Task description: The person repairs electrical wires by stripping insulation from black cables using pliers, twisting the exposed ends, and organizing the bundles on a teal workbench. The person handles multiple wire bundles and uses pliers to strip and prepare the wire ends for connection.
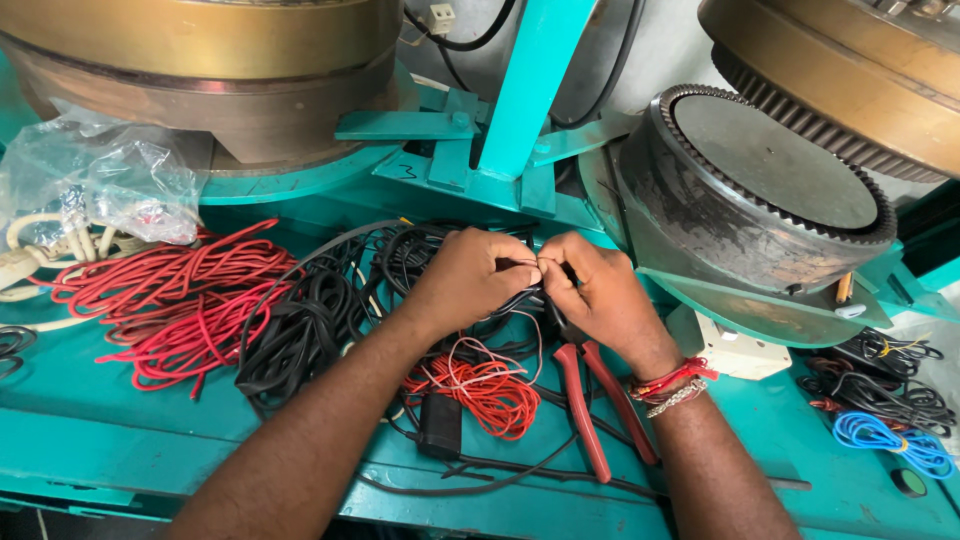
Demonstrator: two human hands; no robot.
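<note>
Pinching: you hold a thin wire end (pixel 537 264) between the fingertips of both hands, which meet at the middle of the view above the teal table (pixel 120 430).
Left hand: your left hand (pixel 468 280) is closed, thumb and forefinger nipped on the wire from the left side.
Right hand: your right hand (pixel 600 295) is closed likewise, its fingertips touching the left's at the same spot; a red thread and a beaded bracelet (pixel 675 388) sit on its wrist.
Axis: the short held stretch runs roughly left to right, bridging the two pinches; neither hand is nearer, both are on it.
Below: red-handled pliers (pixel 590 400) lie on the table just under your right hand, handles pointing toward you.
Around: black cable bundle (pixel 300 330) lies left of your left hand, red wire pile (pixel 175 305) further left, a small red coil (pixel 485 390) between your forearms, a blue coil (pixel 890 440) far right.
Hidden: your fingers cover the wire tips, so you cannot tell whether there is one strand or two, or where it leads in the tangle.
</note>
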